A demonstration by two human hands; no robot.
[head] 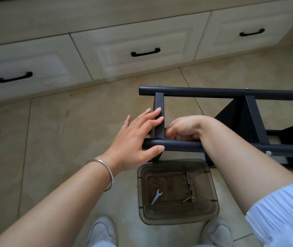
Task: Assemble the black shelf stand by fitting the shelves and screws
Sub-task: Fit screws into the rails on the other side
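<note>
Your stand (213, 93) lies sideways on the floor: stiff metal, so brace it by the tubes. Left hand (135, 139) presses with spread fingers; right hand (181, 129) curls beside the end shelf (160, 122), its hold unclear.

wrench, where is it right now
In the head view the wrench lies inside the clear plastic bin on the floor, left of the loose screws, near the person's feet.

black shelf stand (213, 93), cream drawers (133, 49)
</note>
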